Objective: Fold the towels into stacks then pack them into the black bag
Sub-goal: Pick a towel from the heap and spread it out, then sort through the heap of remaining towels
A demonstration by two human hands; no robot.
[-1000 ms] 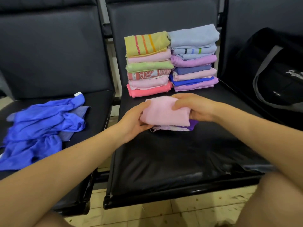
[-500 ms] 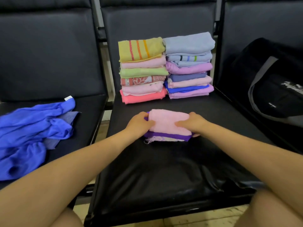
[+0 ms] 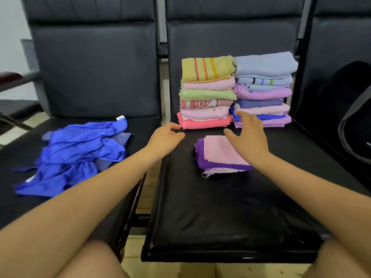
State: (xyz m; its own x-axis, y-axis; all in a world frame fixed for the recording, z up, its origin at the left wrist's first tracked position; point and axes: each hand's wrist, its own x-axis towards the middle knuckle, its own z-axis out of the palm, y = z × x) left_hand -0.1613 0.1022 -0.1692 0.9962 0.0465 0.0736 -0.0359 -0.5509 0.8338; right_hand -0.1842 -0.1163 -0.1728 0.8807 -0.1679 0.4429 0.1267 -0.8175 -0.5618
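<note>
Head view: your left hand [image 3: 167, 137] hangs loosely open over the middle seat [image 3: 220, 207], holding nothing. Your right hand [image 3: 249, 135] is spread open above the far edge of the small pink-and-purple pile [image 3: 219, 155], gripping nothing.

Two tall stacks, the left stack [image 3: 206, 93] and the right stack [image 3: 263, 89], stand just beyond, at the far end of the seat. The blue towels [image 3: 78, 153] lie unfolded on the left seat. The black bag [image 3: 351, 117] sits at far right.

Reach carelessly and you may knock the tall stacks over. The small pile's layers sit offset, so lifting it one-handed could spill them.
</note>
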